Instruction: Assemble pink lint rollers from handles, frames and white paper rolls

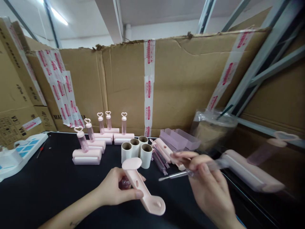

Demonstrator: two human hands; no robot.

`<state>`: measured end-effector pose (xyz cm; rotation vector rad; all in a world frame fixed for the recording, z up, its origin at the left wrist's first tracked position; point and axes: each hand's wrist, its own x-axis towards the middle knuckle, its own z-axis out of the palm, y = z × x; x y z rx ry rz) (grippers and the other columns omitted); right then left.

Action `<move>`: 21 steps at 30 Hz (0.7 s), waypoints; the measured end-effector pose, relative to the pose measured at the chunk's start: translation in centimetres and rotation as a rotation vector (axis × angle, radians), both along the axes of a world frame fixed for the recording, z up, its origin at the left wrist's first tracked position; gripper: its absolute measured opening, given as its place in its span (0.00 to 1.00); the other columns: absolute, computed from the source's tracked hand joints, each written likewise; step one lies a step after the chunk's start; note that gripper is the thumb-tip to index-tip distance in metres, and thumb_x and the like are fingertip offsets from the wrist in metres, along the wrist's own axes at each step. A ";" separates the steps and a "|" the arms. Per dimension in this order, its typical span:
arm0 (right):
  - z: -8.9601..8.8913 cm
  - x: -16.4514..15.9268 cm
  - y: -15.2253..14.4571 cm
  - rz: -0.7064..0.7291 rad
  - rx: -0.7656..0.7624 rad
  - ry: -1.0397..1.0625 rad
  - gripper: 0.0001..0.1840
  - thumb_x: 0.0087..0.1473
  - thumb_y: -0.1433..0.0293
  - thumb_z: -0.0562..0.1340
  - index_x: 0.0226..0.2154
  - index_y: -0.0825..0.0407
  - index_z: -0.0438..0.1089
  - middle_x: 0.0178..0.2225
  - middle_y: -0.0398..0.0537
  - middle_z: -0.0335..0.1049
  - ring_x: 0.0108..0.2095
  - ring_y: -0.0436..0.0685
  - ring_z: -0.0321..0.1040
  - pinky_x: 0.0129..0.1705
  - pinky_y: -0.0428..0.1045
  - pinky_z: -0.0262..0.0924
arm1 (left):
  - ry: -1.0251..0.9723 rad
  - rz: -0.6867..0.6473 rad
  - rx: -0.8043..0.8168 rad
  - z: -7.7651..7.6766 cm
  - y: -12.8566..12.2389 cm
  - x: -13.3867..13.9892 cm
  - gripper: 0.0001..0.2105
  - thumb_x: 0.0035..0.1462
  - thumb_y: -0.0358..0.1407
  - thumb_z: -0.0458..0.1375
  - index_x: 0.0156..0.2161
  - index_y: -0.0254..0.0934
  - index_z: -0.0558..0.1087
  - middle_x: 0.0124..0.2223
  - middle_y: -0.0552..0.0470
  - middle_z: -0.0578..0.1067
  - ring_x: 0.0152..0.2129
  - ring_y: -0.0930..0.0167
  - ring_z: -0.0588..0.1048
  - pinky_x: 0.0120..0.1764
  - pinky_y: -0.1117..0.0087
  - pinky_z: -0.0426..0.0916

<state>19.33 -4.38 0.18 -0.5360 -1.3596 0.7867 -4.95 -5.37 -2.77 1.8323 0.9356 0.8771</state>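
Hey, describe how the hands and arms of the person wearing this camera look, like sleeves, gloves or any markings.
The left hand wears no glove, and no sleeve shows on the left forearm, which bears a small dark marking near the picture's bottom edge. The right hand is ungloved too, slightly blurred. No watch shows.

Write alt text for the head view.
A person's left hand holds a pale pink, round-ended plastic bracket, the right hand a slim, metal-shafted tool. Beyond them, four white cardboard tubes stand on a black tabletop.
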 end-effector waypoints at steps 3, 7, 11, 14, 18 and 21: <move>0.3 0.0 -0.6 -0.107 0.209 -0.389 0.05 0.58 0.66 0.57 0.33 0.45 0.68 0.34 0.46 0.68 0.35 0.55 0.69 0.37 0.50 0.64 | 0.179 0.107 0.111 -0.1 -0.1 0.2 0.24 0.48 0.50 0.61 0.44 0.34 0.75 0.25 0.53 0.71 0.19 0.75 0.65 0.24 0.75 0.59; -1.3 -2.0 -1.9 -0.031 0.286 -0.988 0.15 0.51 0.63 0.63 0.41 0.49 0.67 0.34 0.48 0.71 0.30 0.55 0.70 0.30 0.47 0.61 | 0.324 0.152 0.260 -0.5 -0.2 0.8 0.18 0.50 0.48 0.59 0.39 0.34 0.75 0.27 0.51 0.73 0.22 0.72 0.69 0.28 0.73 0.62; -2.3 -2.9 -2.3 -0.069 0.272 -1.079 0.11 0.57 0.65 0.56 0.41 0.51 0.65 0.33 0.49 0.74 0.28 0.53 0.71 0.28 0.45 0.59 | 0.257 0.054 0.302 -0.9 -0.7 1.0 0.21 0.48 0.43 0.62 0.46 0.36 0.67 0.35 0.50 0.74 0.29 0.69 0.71 0.32 0.71 0.67; -0.7 -1.7 -1.5 -0.152 0.200 -0.988 0.08 0.57 0.65 0.55 0.39 0.50 0.64 0.32 0.46 0.74 0.25 0.51 0.70 0.28 0.44 0.60 | 0.266 0.064 0.417 -1.1 -1.0 0.8 0.24 0.47 0.34 0.61 0.49 0.38 0.59 0.37 0.51 0.72 0.31 0.69 0.72 0.36 0.68 0.69; 2.7 0.6 1.8 -0.482 -0.047 -1.094 0.11 0.58 0.60 0.53 0.39 0.47 0.64 0.36 0.44 0.75 0.33 0.55 0.72 0.34 0.47 0.60 | 0.342 0.010 0.756 -1.2 -0.6 0.4 0.12 0.54 0.25 0.50 0.43 0.38 0.58 0.38 0.48 0.70 0.34 0.70 0.71 0.38 0.68 0.69; 3.8 1.4 5.1 -0.547 -0.197 -1.367 0.14 0.55 0.57 0.54 0.38 0.47 0.67 0.34 0.45 0.76 0.36 0.58 0.72 0.30 0.47 0.57 | 0.466 -0.025 0.962 -1.5 0.2 0.3 0.12 0.59 0.26 0.47 0.48 0.37 0.60 0.44 0.43 0.69 0.36 0.69 0.72 0.35 0.69 0.70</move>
